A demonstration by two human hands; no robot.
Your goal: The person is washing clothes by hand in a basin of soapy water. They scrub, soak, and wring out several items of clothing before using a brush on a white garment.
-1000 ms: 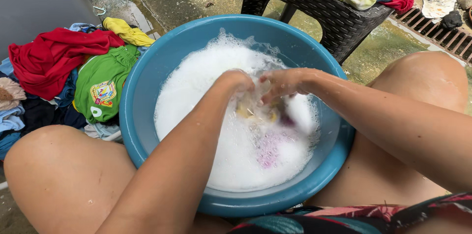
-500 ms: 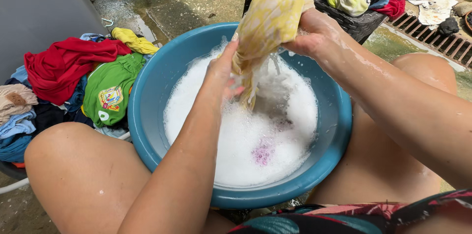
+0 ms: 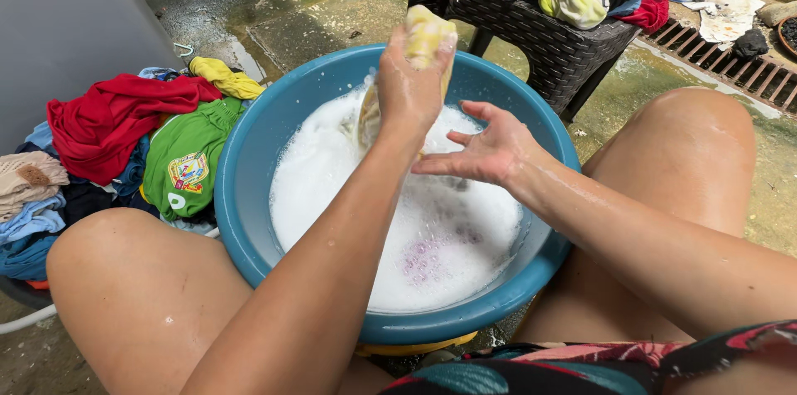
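The yellow cloth (image 3: 425, 34) is wet and bunched into a tight wad, lifted above the suds at the far side of the blue basin (image 3: 249, 163); only its top lobe and a limp, soapy tail hanging toward the foam show around the left hand (image 3: 408, 88), whose fingers are clamped round it. The right hand (image 3: 486, 150) hovers just beside it over the foam, palm turned up and fingers spread apart, holding nothing. Half a second ago both hands gripped the cloth, which hung long and stretched between them, the right hand at its top; now the right hand has let go and dropped lower, and the cloth is gathered into the left fist alone. A second ago both hands were down in the water. The white foam (image 3: 374, 221) fills most of the basin, with a pinkish garment (image 3: 423, 256) showing faintly through it near the front. The basin sits between the person's bare knees on wet, stained concrete (image 3: 315, 5). At the left lies a heap of clothes (image 3: 124, 138), red, green and blue; beyond the basin stands a dark woven stool (image 3: 540, 34) piled with more laundry, and a drain grate (image 3: 739, 71) runs at the far right
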